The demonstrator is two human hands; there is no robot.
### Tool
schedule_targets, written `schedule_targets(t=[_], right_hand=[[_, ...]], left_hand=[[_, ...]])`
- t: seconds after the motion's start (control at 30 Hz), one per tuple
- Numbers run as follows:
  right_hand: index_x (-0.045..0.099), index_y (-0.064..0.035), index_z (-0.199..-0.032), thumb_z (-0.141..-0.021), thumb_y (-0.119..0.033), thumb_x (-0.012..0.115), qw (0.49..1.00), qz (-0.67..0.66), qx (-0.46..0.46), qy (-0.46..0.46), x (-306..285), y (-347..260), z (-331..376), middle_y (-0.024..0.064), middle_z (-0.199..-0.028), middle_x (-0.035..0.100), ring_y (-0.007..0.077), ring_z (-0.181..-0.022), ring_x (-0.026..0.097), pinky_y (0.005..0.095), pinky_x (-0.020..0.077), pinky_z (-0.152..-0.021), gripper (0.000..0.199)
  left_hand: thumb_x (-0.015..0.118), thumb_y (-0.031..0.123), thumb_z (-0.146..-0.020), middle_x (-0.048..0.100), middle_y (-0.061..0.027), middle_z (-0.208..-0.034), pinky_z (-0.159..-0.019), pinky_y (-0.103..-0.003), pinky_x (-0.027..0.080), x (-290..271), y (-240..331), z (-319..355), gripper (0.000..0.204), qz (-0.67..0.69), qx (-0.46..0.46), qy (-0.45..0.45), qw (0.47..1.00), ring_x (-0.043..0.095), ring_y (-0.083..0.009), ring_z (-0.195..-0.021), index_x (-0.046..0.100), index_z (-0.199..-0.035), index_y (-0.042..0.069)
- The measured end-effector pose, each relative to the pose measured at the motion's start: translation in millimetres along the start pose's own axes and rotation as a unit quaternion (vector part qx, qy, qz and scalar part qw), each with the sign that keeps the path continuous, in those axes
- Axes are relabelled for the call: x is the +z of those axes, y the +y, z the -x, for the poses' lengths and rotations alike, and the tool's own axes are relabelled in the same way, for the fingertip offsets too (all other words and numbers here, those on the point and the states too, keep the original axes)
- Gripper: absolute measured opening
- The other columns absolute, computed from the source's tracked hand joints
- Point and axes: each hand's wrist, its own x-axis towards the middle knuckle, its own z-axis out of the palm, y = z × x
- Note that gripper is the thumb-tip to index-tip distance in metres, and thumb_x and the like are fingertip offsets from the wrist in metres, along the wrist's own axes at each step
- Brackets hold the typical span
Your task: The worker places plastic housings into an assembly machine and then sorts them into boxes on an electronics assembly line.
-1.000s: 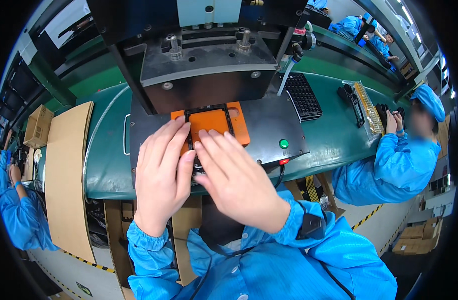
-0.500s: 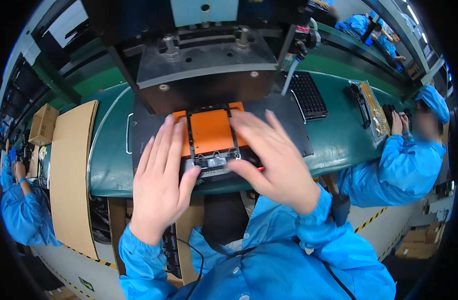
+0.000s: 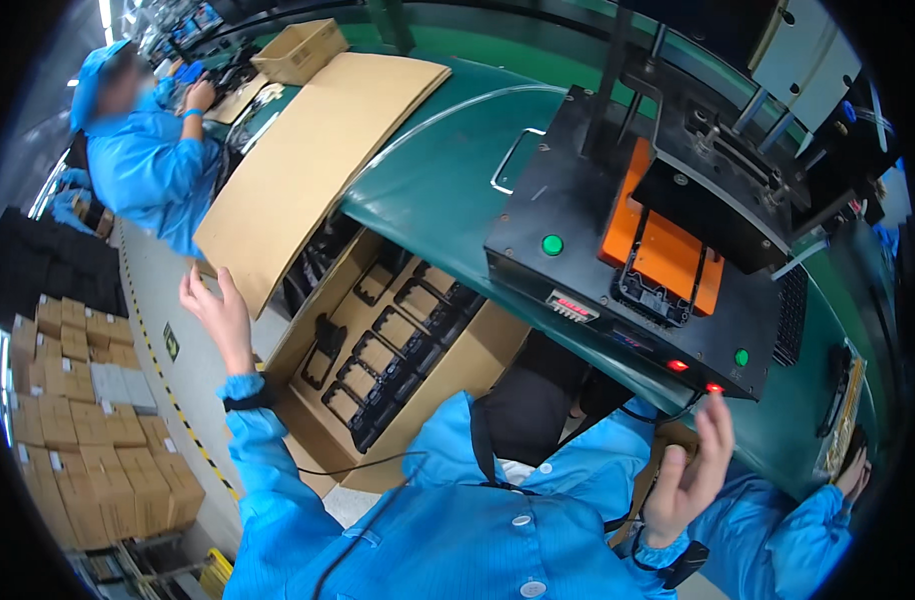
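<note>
Handling the black frame [image 3: 654, 298] calls for care: it looks light, stiff and thin-railed, so it would probably flex or crack if twisted. Grip it by both long side rails, or by the thicker end nearest the operator; its finish may be slightly slippery. Location: on the orange block [image 3: 668, 248], beneath the head of the press [image 3: 713, 205], on the worktop [image 3: 438, 190].

Hand state: the left hand [image 3: 218, 318] is open and empty, near the cardboard sheet [image 3: 328, 130]. The right hand [image 3: 690, 482] is empty, fingers loosely bent, near a red light; contact cannot be determined.

Count: one frame on one block; one press; two green buttons [image 3: 553, 244]; two red lights [image 3: 678, 366]; one open carton [image 3: 468, 388] of overlapping black parts [image 3: 448, 322], total uncountable.
</note>
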Motion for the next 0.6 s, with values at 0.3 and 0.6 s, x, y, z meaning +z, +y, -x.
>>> schedule_targets(t=[0.3,0.6], right_hand=[[0.06,0.0032,-0.118,-0.079,0.0,0.065,0.999,-0.021,-0.005,-0.05,7,7,-22,0.0218,-0.124,0.055,0.0361,-0.114,0.056,0.0418,0.0449,-0.099,0.039],[0.058,0.0031,-0.119,-0.081,-0.001,0.063,0.996,-0.025,0.066,-0.053,5,8,13,0.0209,-0.121,0.054,0.0359,-0.111,0.055,0.0425,0.0439,-0.097,0.039]], left_hand=[[0.045,0.036,-0.101,0.062,-0.0183,-0.123,-0.096,-0.034,0.043,45,-67,7,0.054,0.282,-0.333,-0.295,0.85,0.059,-0.0234,-0.112,0.053,-0.125,-0.012],[0.059,0.036,-0.092,0.051,-0.0281,-0.13,-0.108,-0.046,0.032,39,-20,-11,0.054,0.096,-0.199,-0.129,0.967,0.042,-0.0374,-0.129,0.053,-0.124,-0.007]])
